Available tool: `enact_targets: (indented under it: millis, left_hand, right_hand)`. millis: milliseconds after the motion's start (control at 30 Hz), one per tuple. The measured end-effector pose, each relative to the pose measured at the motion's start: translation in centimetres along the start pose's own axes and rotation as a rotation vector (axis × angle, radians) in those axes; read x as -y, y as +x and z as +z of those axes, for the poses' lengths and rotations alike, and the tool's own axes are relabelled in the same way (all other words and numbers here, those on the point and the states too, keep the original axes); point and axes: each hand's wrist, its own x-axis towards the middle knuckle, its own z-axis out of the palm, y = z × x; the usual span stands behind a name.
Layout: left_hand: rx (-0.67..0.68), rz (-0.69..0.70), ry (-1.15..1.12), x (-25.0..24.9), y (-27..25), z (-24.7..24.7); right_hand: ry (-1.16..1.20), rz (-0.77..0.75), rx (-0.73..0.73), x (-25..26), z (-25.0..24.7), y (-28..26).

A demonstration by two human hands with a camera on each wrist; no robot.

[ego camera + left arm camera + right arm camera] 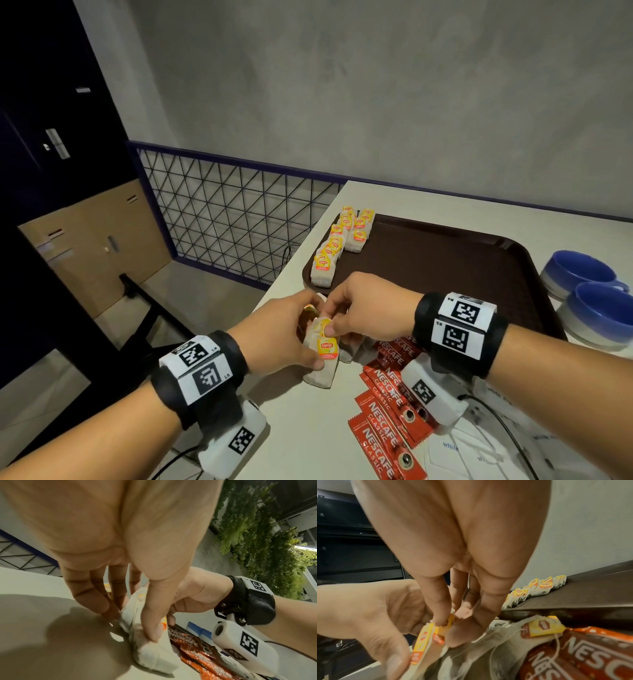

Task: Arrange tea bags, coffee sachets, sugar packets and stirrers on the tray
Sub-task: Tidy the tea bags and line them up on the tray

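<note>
My left hand [291, 337] grips a small stack of white tea bags [323, 356] with yellow tags, standing on the table just in front of the tray. The left thumb [150, 616] presses one side of the stack [150, 654] and the left fingers [97, 597] the other. My right hand [346, 317] pinches the tags at the top of the same stack [423, 642] between forefinger [439, 608] and thumb. Several tea bags [337, 245] lie in rows along the left end of the brown tray [445, 260]. Red coffee sachets [383, 404] lie beside my right wrist.
A loose tea bag [541, 627] lies on the sachets [583, 654] near the tray's front rim [573, 608]. Two blue bowls [582, 270] stand right of the tray. White packets [479, 455] lie at the lower right. The table's left edge drops off beside my left hand.
</note>
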Motion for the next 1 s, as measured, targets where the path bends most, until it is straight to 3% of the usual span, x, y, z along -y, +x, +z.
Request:
enact_targets:
  millis: [300, 533, 700, 1000]
  left_hand:
    - [-0.078, -0.017, 0.010, 0.1, 0.3, -0.3]
    - [-0.069, -0.003, -0.165, 0.0, -0.3, -2.7]
    - [-0.242, -0.136, -0.074, 2.6, 0.1, -7.3]
    - [0.025, -0.223, 0.259, 1.2, 3.8, -4.0]
  right_hand:
    - [-0.117, -0.044, 0.015, 0.9, 0.5, -0.9]
    - [-0.179, -0.060, -0.092, 0.9, -0.7, -1.7]
    - [-0.107, 0.023, -0.261, -0.8, -4.6, -3.8]
    - [-0.023, 0.071, -0.230, -2.7, -5.8, -6.6]
